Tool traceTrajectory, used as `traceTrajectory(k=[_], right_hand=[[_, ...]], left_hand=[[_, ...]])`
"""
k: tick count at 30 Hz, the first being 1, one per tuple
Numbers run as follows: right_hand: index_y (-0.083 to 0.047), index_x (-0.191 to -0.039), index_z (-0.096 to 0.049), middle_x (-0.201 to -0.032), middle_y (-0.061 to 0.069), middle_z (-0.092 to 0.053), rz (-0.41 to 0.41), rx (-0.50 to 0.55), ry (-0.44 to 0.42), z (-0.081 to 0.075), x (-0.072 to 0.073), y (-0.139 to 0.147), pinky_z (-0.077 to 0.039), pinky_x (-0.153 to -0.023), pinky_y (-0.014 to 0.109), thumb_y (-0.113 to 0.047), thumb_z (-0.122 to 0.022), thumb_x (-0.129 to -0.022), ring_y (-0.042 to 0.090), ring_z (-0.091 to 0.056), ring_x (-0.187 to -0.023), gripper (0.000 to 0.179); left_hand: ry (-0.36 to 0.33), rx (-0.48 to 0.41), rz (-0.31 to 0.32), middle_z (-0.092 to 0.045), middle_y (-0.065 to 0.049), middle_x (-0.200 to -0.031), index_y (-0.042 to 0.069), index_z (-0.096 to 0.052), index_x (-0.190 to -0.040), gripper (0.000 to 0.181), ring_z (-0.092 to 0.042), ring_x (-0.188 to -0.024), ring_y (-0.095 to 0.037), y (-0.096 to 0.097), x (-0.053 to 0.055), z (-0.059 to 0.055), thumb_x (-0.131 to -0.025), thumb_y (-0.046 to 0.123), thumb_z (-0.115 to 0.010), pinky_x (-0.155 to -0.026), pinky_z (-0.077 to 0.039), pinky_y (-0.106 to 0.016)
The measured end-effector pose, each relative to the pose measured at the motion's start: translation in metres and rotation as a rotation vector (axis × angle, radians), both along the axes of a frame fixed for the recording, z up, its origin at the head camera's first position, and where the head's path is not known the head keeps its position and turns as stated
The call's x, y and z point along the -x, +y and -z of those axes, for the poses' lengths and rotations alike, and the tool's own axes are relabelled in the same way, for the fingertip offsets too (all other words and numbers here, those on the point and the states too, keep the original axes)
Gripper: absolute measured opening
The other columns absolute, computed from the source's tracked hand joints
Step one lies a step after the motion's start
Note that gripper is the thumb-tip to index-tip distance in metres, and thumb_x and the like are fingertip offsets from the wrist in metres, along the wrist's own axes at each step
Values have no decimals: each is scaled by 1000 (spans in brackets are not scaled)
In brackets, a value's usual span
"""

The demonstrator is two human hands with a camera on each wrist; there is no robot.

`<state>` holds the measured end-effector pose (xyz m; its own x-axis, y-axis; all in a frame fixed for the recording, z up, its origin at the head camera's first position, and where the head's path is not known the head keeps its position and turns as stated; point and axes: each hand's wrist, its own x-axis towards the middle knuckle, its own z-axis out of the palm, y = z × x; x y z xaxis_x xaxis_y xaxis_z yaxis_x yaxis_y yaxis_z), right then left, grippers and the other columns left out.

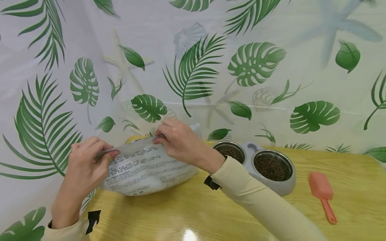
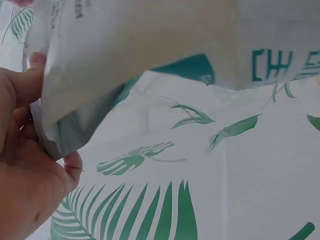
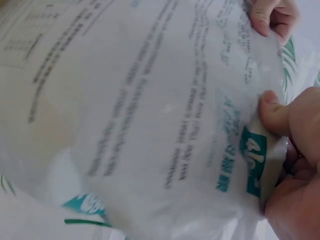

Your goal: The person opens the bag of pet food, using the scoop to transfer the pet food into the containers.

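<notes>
A white printed plastic bag (image 1: pixel 141 170) with rows of small text lies tilted over the table at the left. My left hand (image 1: pixel 87 164) pinches its top edge near the left corner, thumb on the near side. Further along the same edge my right hand (image 1: pixel 178 140) grips it between thumb and curled fingers. The right wrist view has the bag's text side (image 3: pixel 150 100) with teal labels, and the right hand (image 3: pixel 295 150) holding its edge. In the left wrist view the left hand (image 2: pixel 30 155) holds the folded bag corner (image 2: pixel 70 125).
Right of the bag stands a grey double pet bowl (image 1: pixel 283 185), both metal bowls holding brown kibble (image 1: pixel 269 169). A coral-red scoop (image 1: pixel 321 187) lies on the yellow wood-grain table (image 1: pixel 356 180) at the right. Behind hangs a leaf-patterned sheet (image 1: pixel 265 26).
</notes>
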<state>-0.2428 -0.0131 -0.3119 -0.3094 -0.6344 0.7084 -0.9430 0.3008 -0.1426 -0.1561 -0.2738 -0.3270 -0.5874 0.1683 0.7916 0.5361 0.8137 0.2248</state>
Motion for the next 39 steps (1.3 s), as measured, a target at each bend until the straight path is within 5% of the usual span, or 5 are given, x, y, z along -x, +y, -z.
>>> traceTrajectory(k=[13,20,25,29,39], right_hand=[[-5,-88,-71,-79,3,-66,49,-10,-16,-1,15,38,-49,-67,24,-13,-76,-92,13,-58,-72,11],[-3,-92,-70,-85,5,-68,95,58,65,7,17,39,-52,-69,26,-17,-80,-89,16,-61,-76,18],[0,-135,-59,-127,14,-68,257,53,-133,25,13,64,-56,-95,40,-33,-81,-89,26,-66,-115,61],[-1,-155,-36,-144,17,-57,356,-2,-384,53,-1,91,-57,-93,45,-40,-78,-91,29,-66,-116,87],[1,-158,-29,-141,21,-61,247,-82,-853,112,-19,79,-62,-85,39,-43,-68,-98,25,-76,-98,84]], left_hand=[[-24,-289,47,-67,22,-87,-6,-77,-90,26,-59,-79,9,-19,-14,10,-72,-25,-77,-71,-44,-4],[-103,-386,-88,-65,31,-84,-1,-78,-97,23,-59,-74,10,-20,-14,15,-78,-13,-81,-65,-44,-4],[-542,-365,-83,-69,2,-113,16,-43,-155,71,-63,-85,5,-27,-25,29,-92,13,-77,-66,-54,-17],[-839,-227,71,-65,-10,-132,20,-30,-158,84,-65,-102,2,-33,-31,51,-90,26,-80,-78,-57,-27],[-826,-132,127,-73,12,-119,29,-60,-130,58,-65,-105,0,-26,-17,90,-80,35,-89,-86,-59,-35]])
